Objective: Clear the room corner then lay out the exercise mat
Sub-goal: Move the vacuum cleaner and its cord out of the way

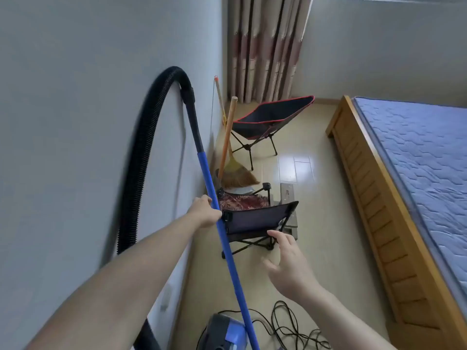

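Two hands at work: the left hand [206, 210] grips the stiff, light blue vacuum wand [219, 223] mid-shaft, a balanced hold, while the right hand [288, 263] hovers open-fingered, holding nothing.

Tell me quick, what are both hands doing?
Left hand: grips the blue vacuum wand.
Right hand: open, fingers spread, holding nothing.

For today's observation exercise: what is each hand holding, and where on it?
Left hand grips the vacuum's blue tube around mid-length. Right hand holds nothing.
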A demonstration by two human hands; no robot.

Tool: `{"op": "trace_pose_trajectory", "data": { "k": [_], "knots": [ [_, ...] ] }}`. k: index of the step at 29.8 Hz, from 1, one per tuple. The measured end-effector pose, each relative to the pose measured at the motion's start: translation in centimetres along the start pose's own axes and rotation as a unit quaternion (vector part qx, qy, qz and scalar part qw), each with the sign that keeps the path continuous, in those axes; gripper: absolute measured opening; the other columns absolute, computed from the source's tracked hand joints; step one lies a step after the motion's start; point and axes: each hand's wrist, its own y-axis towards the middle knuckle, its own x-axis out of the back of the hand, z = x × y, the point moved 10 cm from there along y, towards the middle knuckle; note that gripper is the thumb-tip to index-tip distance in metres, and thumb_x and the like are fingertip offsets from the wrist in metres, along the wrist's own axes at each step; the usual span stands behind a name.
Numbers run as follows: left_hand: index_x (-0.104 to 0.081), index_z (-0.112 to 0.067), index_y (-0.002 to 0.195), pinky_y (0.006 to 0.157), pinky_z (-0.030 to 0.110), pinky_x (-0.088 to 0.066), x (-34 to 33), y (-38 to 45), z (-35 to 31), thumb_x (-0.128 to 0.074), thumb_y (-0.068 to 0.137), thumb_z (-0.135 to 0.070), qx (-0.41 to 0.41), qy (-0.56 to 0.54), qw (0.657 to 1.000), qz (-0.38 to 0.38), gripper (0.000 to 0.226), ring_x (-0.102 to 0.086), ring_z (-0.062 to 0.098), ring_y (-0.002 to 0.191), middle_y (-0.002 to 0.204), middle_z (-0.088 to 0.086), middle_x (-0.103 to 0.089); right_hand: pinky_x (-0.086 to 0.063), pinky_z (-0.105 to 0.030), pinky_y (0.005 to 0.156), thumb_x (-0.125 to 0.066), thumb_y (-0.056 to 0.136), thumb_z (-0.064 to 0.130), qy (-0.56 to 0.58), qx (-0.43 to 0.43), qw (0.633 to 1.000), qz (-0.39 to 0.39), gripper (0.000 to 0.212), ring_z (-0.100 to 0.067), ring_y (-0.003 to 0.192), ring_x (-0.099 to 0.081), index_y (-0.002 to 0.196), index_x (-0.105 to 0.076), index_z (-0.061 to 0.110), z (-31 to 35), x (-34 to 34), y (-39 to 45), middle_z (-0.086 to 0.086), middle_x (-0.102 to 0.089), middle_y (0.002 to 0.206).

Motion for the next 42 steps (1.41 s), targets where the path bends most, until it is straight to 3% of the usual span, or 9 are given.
{"op": "trace_pose_trajectory", "data": {
  "k": [10, 13, 17, 21, 24, 27, 32, 38, 42],
  "knots": [
    [-0.021, -0.009, 0.153, 0.102, 0.045, -0.048, -7.1, 15.9, 4.9, -0.066, 0.087, -0.026, 0.093, -0.117, 0.985, -0.084, 0.082, -0.055, 0.034, 0.122, 0.148, 0.012, -0.038, -0.034, -0.017, 0.094, -0.059, 0.094, 0.024, -0.038, -0.026, 0.999, 0.016, 0.063, -0.002, 0.123, -0.043, 0.15, -0.033, 0.037, -11.3, -6.9, 9.6, 0.02, -0.032, 0.148],
    [-0.027, -0.007, 0.143, 0.09, 0.043, -0.049, -9.6, 19.6, 6.0, -0.064, 0.09, -0.023, 0.1, -0.164, 0.977, -0.093, 0.067, -0.059, 0.034, 0.106, 0.131, 0.013, -0.053, -0.038, -0.02, 0.088, -0.058, 0.095, 0.027, -0.049, -0.029, 0.998, 0.014, 0.062, -0.004, 0.115, -0.045, 0.149, -0.032, 0.04, -14.0, -8.5, 11.5, 0.021, -0.031, 0.146],
    [-0.031, -0.005, 0.141, 0.084, 0.036, -0.04, -11.8, 22.2, 7.2, -0.062, 0.096, -0.021, 0.107, -0.202, 0.967, -0.109, 0.057, -0.052, 0.03, 0.096, 0.122, 0.011, -0.052, -0.04, -0.021, 0.088, -0.056, 0.095, 0.027, -0.034, -0.046, 0.998, 0.021, 0.061, -0.002, 0.108, -0.043, 0.149, -0.031, 0.041, -16.5, -9.9, 12.0, 0.022, -0.031, 0.144],
    [-0.023, -0.004, 0.151, 0.095, 0.039, -0.041, -12.4, 23.5, 7.9, -0.061, 0.099, -0.025, 0.099, -0.219, 0.962, -0.128, 0.067, -0.055, 0.035, 0.112, 0.132, 0.012, -0.05, -0.043, -0.02, 0.086, -0.057, 0.095, 0.029, -0.029, -0.053, 0.998, 0.028, 0.06, -0.003, 0.103, -0.047, 0.147, -0.03, 0.042, -17.8, -11.1, 11.7, 0.024, -0.029, 0.142],
    [-0.035, -0.007, 0.147, 0.1, 0.04, -0.044, -12.7, 25.3, 8.9, -0.062, 0.099, -0.025, 0.1, -0.255, 0.951, -0.144, 0.058, -0.058, 0.035, 0.12, 0.139, 0.011, -0.055, -0.045, -0.021, 0.087, -0.057, 0.095, 0.029, -0.031, -0.054, 0.998, 0.024, 0.06, -0.003, 0.106, -0.049, 0.146, -0.03, 0.043, -18.3, -11.5, 11.9, 0.025, -0.029, 0.141],
    [-0.049, -0.01, 0.14, 0.103, 0.04, -0.048, -14.0, 24.8, 9.4, -0.063, 0.097, -0.023, 0.092, -0.277, 0.944, -0.153, 0.046, -0.061, 0.033, 0.116, 0.133, 0.009, -0.063, -0.046, -0.023, 0.089, -0.057, 0.095, 0.029, -0.03, -0.068, 0.997, 0.019, 0.06, -0.003, 0.113, -0.051, 0.146, -0.031, 0.042, -19.5, -11.8, 11.3, 0.024, -0.029, 0.143],
    [-0.053, -0.012, 0.133, 0.096, 0.039, -0.052, -13.5, 20.5, 10.9, -0.066, 0.096, -0.023, 0.083, -0.281, 0.944, -0.152, 0.041, -0.062, 0.027, 0.1, 0.119, 0.005, -0.066, -0.049, -0.026, 0.086, -0.059, 0.094, 0.027, -0.021, -0.09, 0.995, 0.034, 0.06, -0.007, 0.09, -0.053, 0.145, -0.032, 0.043, -18.4, -11.8, 9.1, 0.024, -0.03, 0.141],
    [-0.053, -0.013, 0.121, 0.09, 0.033, -0.052, -11.8, 13.3, 5.8, -0.072, 0.092, -0.015, 0.008, -0.279, 0.957, -0.073, 0.034, -0.065, 0.024, 0.099, 0.112, 0.001, -0.064, -0.052, -0.033, 0.087, -0.059, 0.094, 0.026, -0.022, -0.084, 0.996, 0.024, 0.06, -0.01, 0.087, -0.055, 0.145, -0.033, 0.042, -13.7, -7.4, 6.0, 0.019, -0.033, 0.143],
    [-0.052, -0.02, 0.116, 0.09, 0.037, -0.056, -11.7, 5.9, 3.7, -0.076, 0.089, -0.02, -0.018, -0.242, 0.97, -0.028, 0.035, -0.067, 0.022, 0.101, 0.107, -0.006, -0.065, -0.046, -0.024, 0.086, -0.064, 0.095, 0.026, 0.013, -0.06, 0.998, -0.002, 0.059, -0.007, 0.1, -0.054, 0.148, -0.039, 0.033, -8.1, -2.6, 3.2, 0.011, -0.04, 0.144]
  ]
}}
